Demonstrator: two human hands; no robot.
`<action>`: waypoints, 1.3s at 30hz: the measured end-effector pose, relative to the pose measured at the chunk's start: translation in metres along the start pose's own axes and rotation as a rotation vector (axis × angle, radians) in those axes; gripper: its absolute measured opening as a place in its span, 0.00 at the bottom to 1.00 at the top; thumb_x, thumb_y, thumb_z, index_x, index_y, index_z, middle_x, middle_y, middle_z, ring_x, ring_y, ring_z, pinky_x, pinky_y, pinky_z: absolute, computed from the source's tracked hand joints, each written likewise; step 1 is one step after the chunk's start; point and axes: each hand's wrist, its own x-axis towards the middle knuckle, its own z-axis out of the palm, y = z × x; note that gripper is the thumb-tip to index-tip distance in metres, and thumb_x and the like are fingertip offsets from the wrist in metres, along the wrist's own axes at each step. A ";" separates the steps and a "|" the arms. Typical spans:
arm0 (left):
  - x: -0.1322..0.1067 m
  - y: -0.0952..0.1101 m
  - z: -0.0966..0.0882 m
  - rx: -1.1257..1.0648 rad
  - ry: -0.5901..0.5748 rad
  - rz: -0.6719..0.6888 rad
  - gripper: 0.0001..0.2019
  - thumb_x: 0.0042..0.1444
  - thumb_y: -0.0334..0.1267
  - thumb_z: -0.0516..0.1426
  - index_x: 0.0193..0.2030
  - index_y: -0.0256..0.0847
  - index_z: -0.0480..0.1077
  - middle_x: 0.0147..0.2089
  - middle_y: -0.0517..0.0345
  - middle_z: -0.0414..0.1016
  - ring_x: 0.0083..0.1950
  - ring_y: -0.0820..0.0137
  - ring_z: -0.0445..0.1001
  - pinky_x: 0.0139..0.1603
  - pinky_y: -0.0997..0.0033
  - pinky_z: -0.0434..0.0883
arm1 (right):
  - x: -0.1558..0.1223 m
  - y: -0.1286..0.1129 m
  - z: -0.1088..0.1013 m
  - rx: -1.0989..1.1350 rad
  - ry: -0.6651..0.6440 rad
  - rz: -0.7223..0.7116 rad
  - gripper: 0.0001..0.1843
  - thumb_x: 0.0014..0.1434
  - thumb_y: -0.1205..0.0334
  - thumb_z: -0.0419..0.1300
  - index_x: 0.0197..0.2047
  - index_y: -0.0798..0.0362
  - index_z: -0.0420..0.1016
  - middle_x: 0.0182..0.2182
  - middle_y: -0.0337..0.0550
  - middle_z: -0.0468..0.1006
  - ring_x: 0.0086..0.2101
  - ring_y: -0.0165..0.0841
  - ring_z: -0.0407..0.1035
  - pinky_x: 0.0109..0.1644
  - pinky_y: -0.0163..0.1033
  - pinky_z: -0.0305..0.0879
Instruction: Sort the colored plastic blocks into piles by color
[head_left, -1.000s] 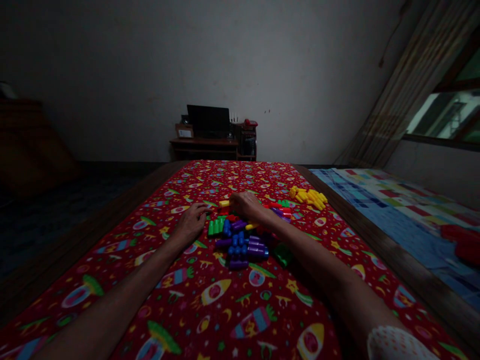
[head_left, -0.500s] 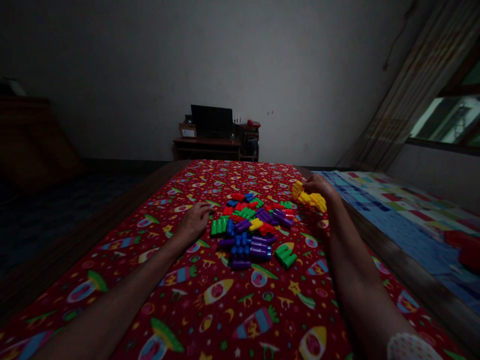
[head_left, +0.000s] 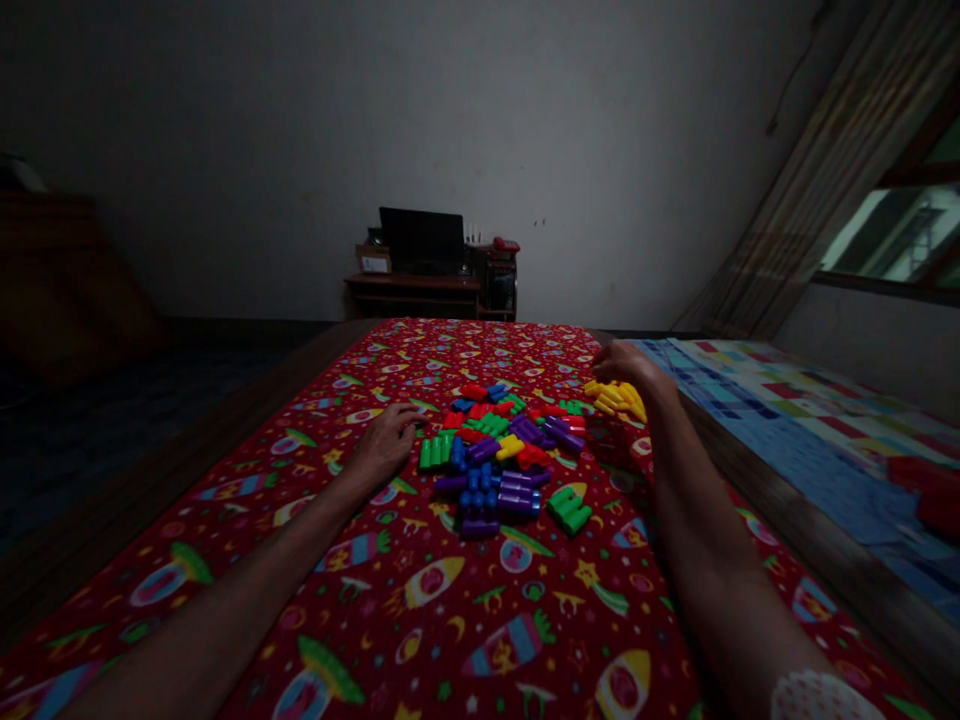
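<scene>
A heap of plastic building blocks (head_left: 499,450) in red, blue, green, purple and yellow lies in the middle of a red patterned cloth (head_left: 450,600). My left hand (head_left: 386,442) rests palm down on the cloth just left of the green blocks, fingers loosely curled and empty. My right hand (head_left: 628,368) reaches to the far right and its fingers curl over a separate cluster of yellow blocks (head_left: 619,397) near the cloth's right edge. Whether it grips one is unclear.
The cloth covers a long surface with dark wooden edges (head_left: 795,540). A checked blue mat (head_left: 787,420) lies to the right below a curtain and window. A low desk with a dark screen (head_left: 421,243) stands against the far wall.
My right hand left the middle heap and moved right to the yellow cluster, uncovering the blocks it hid. A yellow block left of the heap is gone. My left hand stayed put.
</scene>
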 end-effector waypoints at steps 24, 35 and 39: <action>-0.002 0.006 -0.004 0.001 -0.015 -0.006 0.17 0.55 0.35 0.48 0.39 0.42 0.78 0.51 0.52 0.75 0.51 0.62 0.74 0.55 0.62 0.73 | 0.000 -0.033 0.045 -0.266 0.003 -0.094 0.10 0.56 0.66 0.58 0.38 0.58 0.81 0.36 0.50 0.81 0.36 0.34 0.74 0.32 0.31 0.61; 0.000 0.008 -0.003 0.016 -0.017 -0.015 0.18 0.55 0.35 0.46 0.38 0.39 0.78 0.51 0.48 0.74 0.52 0.61 0.74 0.55 0.61 0.73 | -0.017 -0.075 0.051 -0.361 -0.421 -0.283 0.13 0.60 0.64 0.56 0.37 0.62 0.81 0.32 0.50 0.81 0.30 0.32 0.74 0.30 0.30 0.64; -0.002 0.009 -0.004 0.016 -0.001 0.000 0.18 0.56 0.36 0.46 0.39 0.41 0.78 0.50 0.51 0.75 0.51 0.62 0.74 0.56 0.63 0.72 | -0.029 -0.090 0.046 -0.241 -0.452 -0.430 0.15 0.62 0.67 0.53 0.43 0.59 0.81 0.37 0.48 0.81 0.32 0.31 0.74 0.33 0.30 0.65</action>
